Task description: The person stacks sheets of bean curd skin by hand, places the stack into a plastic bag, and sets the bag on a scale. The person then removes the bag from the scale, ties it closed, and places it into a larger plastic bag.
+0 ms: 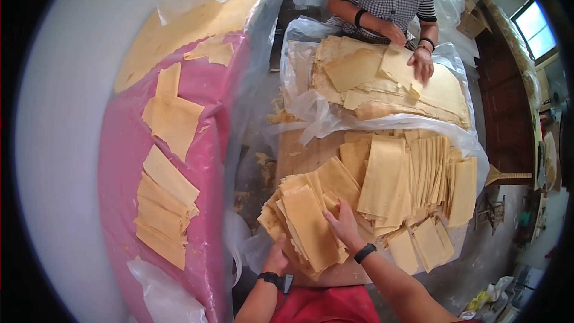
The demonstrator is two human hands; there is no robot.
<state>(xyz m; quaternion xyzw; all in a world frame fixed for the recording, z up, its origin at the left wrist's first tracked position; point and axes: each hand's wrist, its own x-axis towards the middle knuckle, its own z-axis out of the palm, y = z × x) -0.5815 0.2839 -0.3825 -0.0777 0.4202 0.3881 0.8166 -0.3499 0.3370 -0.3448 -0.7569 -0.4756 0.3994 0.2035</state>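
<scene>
A thick stack of thin yellow tofu-skin sheets (309,225) lies at the near left corner of the table, in front of my body. My left hand (276,257) is closed at the stack's lower left edge, its fingertips partly hidden. On the opposite side, my right hand (345,227) grips the right edge, with its thumb over the top sheet. Right beside it stand more bundles of cut sheets (382,179), some leaning upright in a row. Smaller flat piles (426,244) lie by the near right edge.
Across the table a person (382,0) handles large sheets (388,93) on a plastic-lined pile. Clear plastic (412,122) runs between that pile and the cut bundles. To the left, pink covering (122,167) carries loose sheets (161,209). A bamboo-coloured brush (505,175) sits at right.
</scene>
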